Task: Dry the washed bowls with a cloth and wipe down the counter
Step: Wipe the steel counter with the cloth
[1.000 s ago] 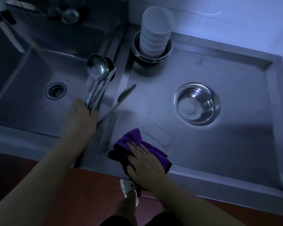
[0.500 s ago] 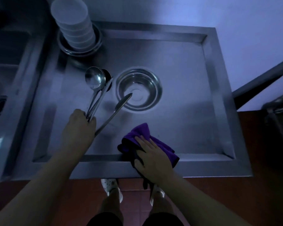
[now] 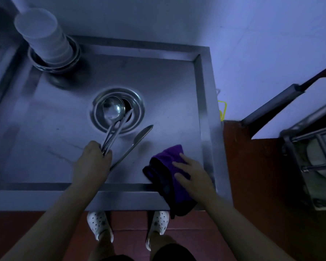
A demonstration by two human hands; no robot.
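Now the right hand (image 3: 193,175) presses flat fingers on the purple cloth (image 3: 167,172), wiping the surface (image 3: 167,91); the left hand (image 3: 94,161) grips spoons (image 3: 117,121). Next, probably wipe near the metal bowl (image 3: 137,102).

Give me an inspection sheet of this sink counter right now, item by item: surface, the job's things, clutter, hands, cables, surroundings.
Surface: steel counter with raised rim; faint smears at front left.
Job's things: purple cloth at the front right corner, partly draped over the front edge; stack of white bowls sitting in metal bowls at back left; single metal bowl mid-counter.
Clutter: ladle and utensils, held above the single bowl.
Hands: left hand grips the utensil handles; right hand presses flat on the cloth.
Cables: nothing seen.
Surroundings: pale wall behind; metal rack at right; red floor tiles and white clogs below.
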